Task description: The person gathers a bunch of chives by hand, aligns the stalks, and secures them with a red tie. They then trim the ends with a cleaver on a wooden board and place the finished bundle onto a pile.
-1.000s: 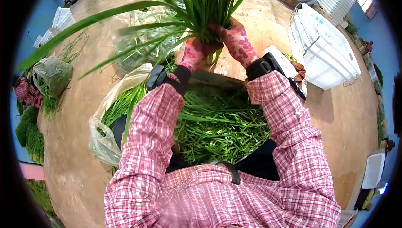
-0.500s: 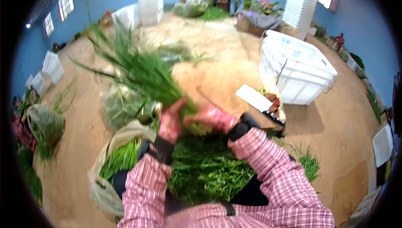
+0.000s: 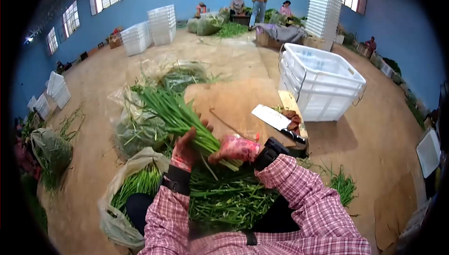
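A bunch of green chives slants over my lap, leaves toward the upper left and pale cut ends toward me. My left hand holds it from below at mid-length, fingertips showing on its far side. Around the stems near the base, my right hand is closed. Both hands wear pink patterned coverings. Beneath them lies a heap of loose chives. At my left, an open plastic bag contains more green stalks.
A wooden board in front carries a cleaver, blade left, beside a brown cloth. White crates stand at the right. Filled plastic bags sit left of the board. Several people are near the far wall.
The bunch, raised and blurred before, is lower now and its leaves are drawn together. Both hands have stayed on it. The view has shifted slightly.
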The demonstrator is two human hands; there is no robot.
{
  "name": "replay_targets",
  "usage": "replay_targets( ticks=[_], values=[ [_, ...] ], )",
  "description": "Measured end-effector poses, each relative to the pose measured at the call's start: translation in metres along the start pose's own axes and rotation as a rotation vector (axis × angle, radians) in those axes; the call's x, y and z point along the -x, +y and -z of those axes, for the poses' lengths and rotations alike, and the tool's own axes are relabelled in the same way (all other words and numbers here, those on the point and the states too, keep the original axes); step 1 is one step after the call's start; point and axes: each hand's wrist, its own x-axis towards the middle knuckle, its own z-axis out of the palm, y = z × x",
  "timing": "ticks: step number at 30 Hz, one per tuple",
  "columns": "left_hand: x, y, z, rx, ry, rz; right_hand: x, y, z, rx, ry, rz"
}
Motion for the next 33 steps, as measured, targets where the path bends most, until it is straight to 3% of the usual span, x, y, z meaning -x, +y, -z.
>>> replay_targets(
  ticks=[2,3,5,7,9,10,19,20,26,27,30,31,32,33],
  values=[
    [-0.001,-0.004,0.006,0.076,-0.066,-0.054,-0.002,0.005,-0.001,0.014,0.027,0.077],
    [0.001,-0.006,-0.003,0.052,0.045,-0.116,-0.004,0.006,-0.001,0.065,0.044,0.065],
    [-0.007,0.005,-0.001,0.056,0.145,-0.230,0.003,0.007,0.001,-0.100,0.270,0.129],
    [0.002,0.018,0.008,0.064,0.244,-0.277,0.009,0.030,0.001,0.111,0.745,0.335],
    [0.005,0.031,0.023,0.114,0.289,-0.326,0.031,0.010,-0.010,-0.216,1.008,0.266],
    [0.002,0.032,0.030,0.151,0.282,-0.386,0.036,0.013,-0.017,-0.193,1.056,0.427],
    [0.024,0.024,0.012,0.231,0.398,-0.551,0.003,0.015,-0.051,-0.375,1.086,0.443],
    [0.023,0.020,0.013,0.222,0.418,-0.603,-0.005,0.019,-0.053,-0.216,1.103,0.484],
    [0.038,0.019,-0.011,0.147,0.299,-0.583,-0.016,0.022,-0.076,-0.221,1.050,0.308],
    [0.039,0.017,-0.010,0.138,0.311,-0.580,-0.017,0.024,-0.074,-0.062,1.059,0.269],
    [0.040,0.008,-0.010,0.093,0.353,-0.625,-0.017,0.017,-0.073,-0.769,0.771,0.229],
    [0.040,0.007,-0.006,0.200,0.313,-0.588,-0.017,0.014,-0.068,-0.665,0.767,0.030],
    [0.046,0.004,-0.005,0.095,0.311,-0.551,-0.016,0.020,-0.068,-1.040,0.586,0.115],
    [0.045,0.001,0.011,0.076,0.228,-0.452,-0.018,0.035,-0.070,-0.732,0.596,0.222]
  ],
)
